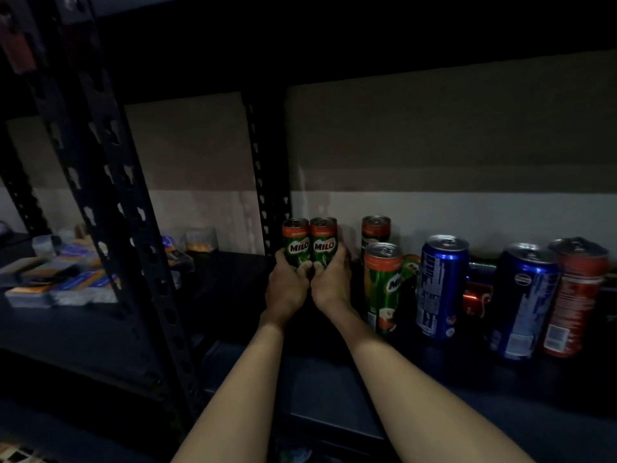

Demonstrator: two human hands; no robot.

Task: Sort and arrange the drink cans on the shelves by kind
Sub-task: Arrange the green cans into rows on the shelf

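- Both hands reach into a dark shelf [233, 329] bay; the left hand [287, 285] has its fingers curled round the lower part of the left Milo can [296, 242]; the right hand [330, 279] is wrapped the same way round the right Milo can [323, 242].
- The two held cans stand upright and touch side by side, labels facing forward, near the back of the shelf just right of the black slotted rear post [267, 182]; the thumbs meet low between the cans.
- To the right, a third Milo can [376, 228] stands upright at the back; a taller Milo can [382, 285] stands in front of it, nearer the camera; a further green can [410, 269] shows partly behind that one, whether it is upright or tilted I cannot tell.
- Further right stands a blue can [440, 285]; then a second blue can [524, 299] touching or just beside a red can [574, 295] at the far right; both lean in the wide-angle view.
- Between the two blue cans a small red can [475, 297] lies low and in shadow; its kind is not readable.
- A thick slotted front post [110, 202] crosses the left foreground; behind it, in the neighbouring bay, lie flat packets [66, 282] in blue and orange, too dim to identify.
- A pale wall [434, 212] shows behind the shelf.
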